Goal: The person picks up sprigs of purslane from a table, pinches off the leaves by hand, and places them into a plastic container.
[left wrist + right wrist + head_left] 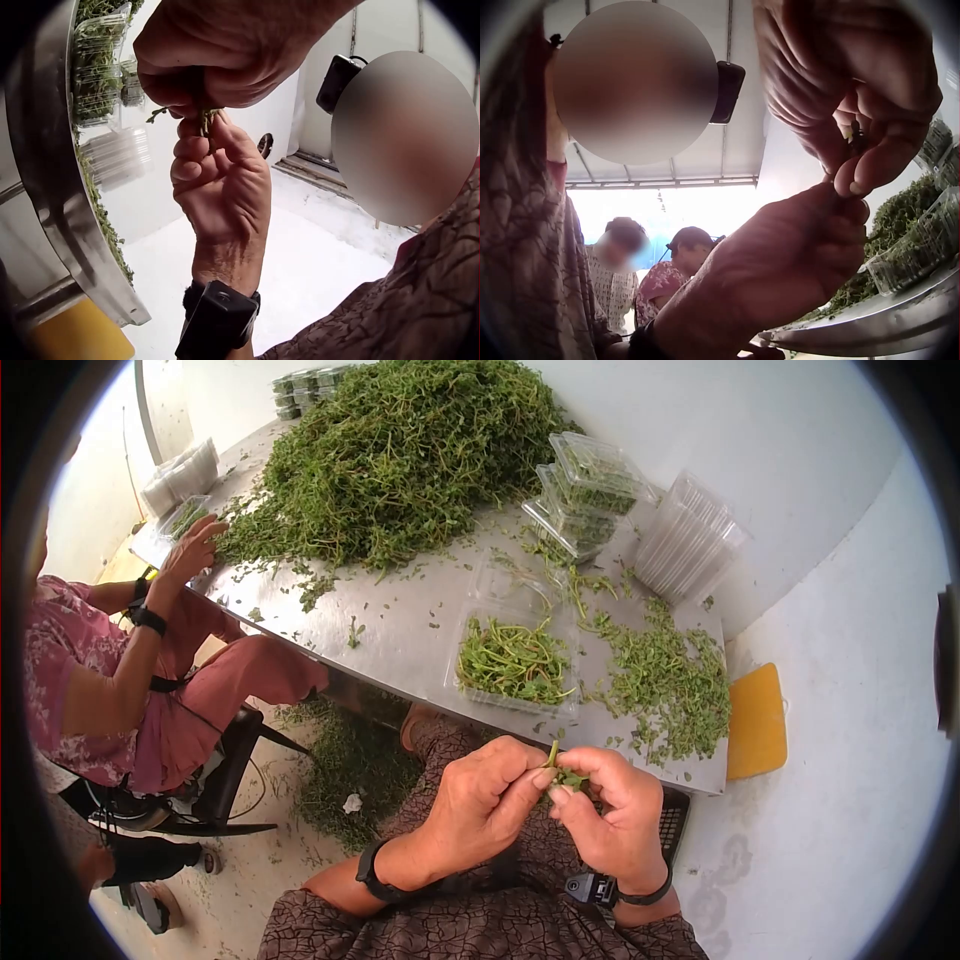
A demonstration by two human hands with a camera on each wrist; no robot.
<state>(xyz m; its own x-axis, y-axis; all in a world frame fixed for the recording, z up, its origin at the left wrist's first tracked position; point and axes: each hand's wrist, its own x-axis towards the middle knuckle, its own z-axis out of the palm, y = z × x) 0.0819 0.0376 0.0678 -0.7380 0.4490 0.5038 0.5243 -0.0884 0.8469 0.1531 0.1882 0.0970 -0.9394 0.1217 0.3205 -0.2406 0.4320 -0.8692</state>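
Above the lap, my left hand pinches a short green stem between thumb and forefinger. My right hand meets it there, its thumb and forefinger gripping small green leaves on the same sprig. The fingertips of both hands nearly touch. In the left wrist view, the left hand covers part of the sprig. From the right wrist, bits of green show between the right hand's fingers. On the table just beyond the hands, an open clear plastic box holds cut green stems.
A large heap of leafy greens covers the table's far side. Filled boxes stand stacked near nested clear boxes. Loose leaves lie at right, by a yellow board. Another person sits at left.
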